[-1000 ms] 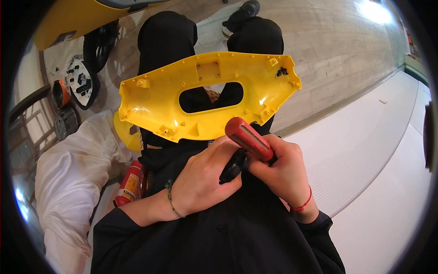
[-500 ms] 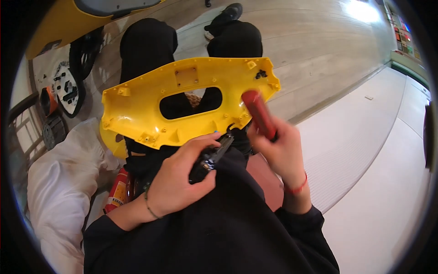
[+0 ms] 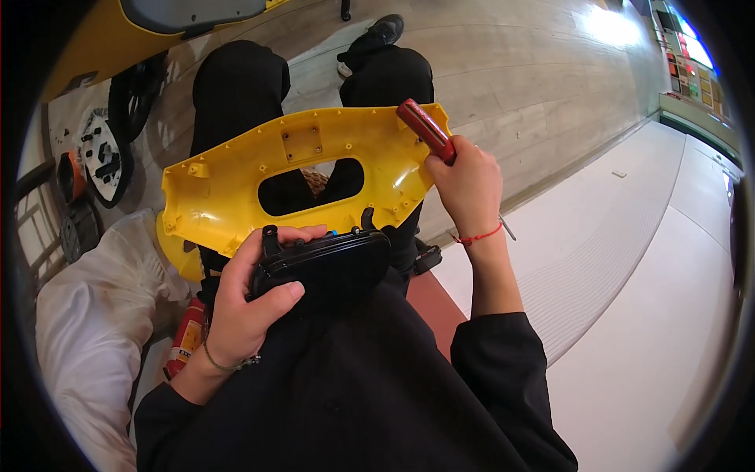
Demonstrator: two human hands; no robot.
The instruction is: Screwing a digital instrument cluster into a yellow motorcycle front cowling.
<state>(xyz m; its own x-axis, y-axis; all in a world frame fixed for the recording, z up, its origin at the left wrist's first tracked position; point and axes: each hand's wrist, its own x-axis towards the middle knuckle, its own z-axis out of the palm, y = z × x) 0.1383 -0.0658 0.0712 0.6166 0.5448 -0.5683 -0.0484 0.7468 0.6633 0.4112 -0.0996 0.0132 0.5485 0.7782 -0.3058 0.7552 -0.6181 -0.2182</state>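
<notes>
We pinch the black housing (image 3: 338,267) by its left end in our left hand (image 3: 245,303), our side of the yellow shell (image 3: 224,197) — keep it level. Right hand (image 3: 469,185) wraps the red tool (image 3: 425,128) — mind the plastic.

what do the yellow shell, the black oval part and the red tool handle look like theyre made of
Yellow shell: probably moulded plastic, semi-gloss, given its small bosses and soft highlights.
Black oval part: likely plastic, smooth and glossy along the rim; the dark face could be glass.
Red tool handle: shiny, probably hard plastic; its darker stripe may be rubber.
</notes>
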